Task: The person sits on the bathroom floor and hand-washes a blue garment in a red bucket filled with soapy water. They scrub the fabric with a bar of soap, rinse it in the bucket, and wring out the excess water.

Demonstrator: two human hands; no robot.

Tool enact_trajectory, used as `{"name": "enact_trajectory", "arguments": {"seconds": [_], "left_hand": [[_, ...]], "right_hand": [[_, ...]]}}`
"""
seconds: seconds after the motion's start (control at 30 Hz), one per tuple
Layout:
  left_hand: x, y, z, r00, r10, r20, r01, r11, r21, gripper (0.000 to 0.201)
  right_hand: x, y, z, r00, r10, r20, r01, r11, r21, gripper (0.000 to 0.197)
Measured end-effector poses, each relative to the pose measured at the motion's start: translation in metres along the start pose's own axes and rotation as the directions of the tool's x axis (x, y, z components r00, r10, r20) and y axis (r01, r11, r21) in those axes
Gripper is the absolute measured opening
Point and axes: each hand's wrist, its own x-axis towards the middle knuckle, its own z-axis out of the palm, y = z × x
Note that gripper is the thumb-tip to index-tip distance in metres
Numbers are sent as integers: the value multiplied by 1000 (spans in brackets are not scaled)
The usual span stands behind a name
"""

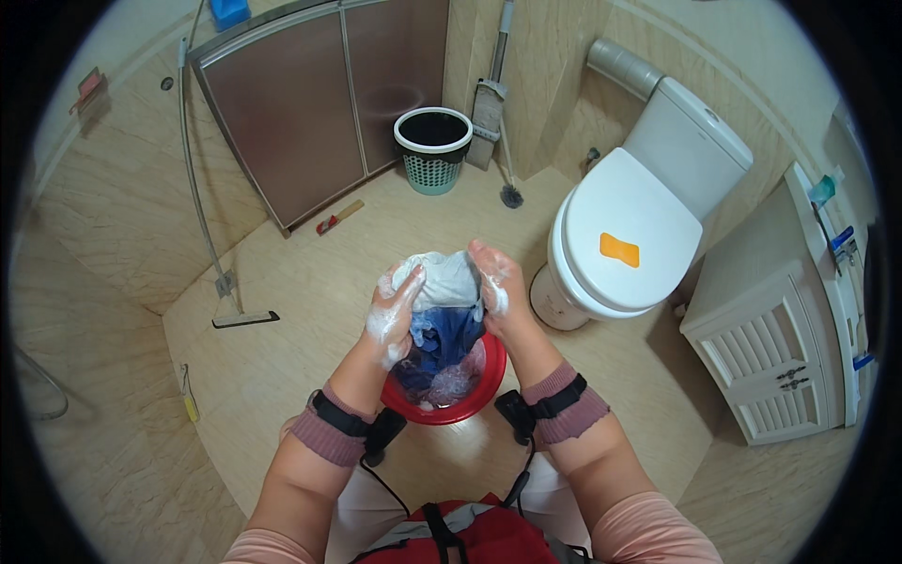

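Observation:
A wet garment, white at the top (pixel 447 279) and blue below (pixel 442 338), hangs between my two hands over a red basin (pixel 495 383). My left hand (pixel 395 305), coated in soap suds, grips the white part at its left side. On the other side my right hand (pixel 501 282) holds the edge of the cloth, with foam on its palm and wrist. The garment's lower blue end drops into the basin. Foamy water (pixel 454 383) and bubbles show around it.
A white toilet (pixel 625 221) with an orange piece (pixel 619 250) on its lid stands at the right. Behind are a green waste basket (pixel 432 169) and a toilet brush (pixel 510 195). A squeegee (pixel 246 320) and a red-headed brush (pixel 327 225) are at the left; a white cabinet (pixel 752 338) stands far right.

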Motion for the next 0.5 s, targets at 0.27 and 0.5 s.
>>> {"name": "enact_trajectory", "arguments": {"seconds": [0.27,0.5], "left_hand": [[25,-43,-64,952,-61,300,157,939,-307,35],[-27,-28,31,997,-72,-2,71,992,102,45]], "right_hand": [[-72,6,51,573,-634,519,806,319,-499,17],[-19,25,14,783,-573,240,440,239,-866,12]]}}
